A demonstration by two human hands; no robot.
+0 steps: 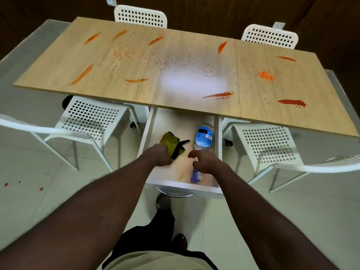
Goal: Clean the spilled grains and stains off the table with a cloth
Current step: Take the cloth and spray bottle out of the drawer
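The left hand (158, 155) grips the yellow-green cloth (169, 140) in the left half of the open drawer (183, 187); the bunched cloth runs longways toward the drawer's back, black strap (183, 142) pointing right; the right hand (205, 162) curls over a bottle (203, 137) in the drawer's right half (gripping or not, I cannot tell); the stained table (185, 45) sits above the drawer.

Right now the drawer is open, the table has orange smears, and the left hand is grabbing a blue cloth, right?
Not quite: in the head view the cloth the left hand grips is yellow-green, not blue. The blue you saw is the label on the bottle beside it. The drawer is open, and the table does have orange smears.
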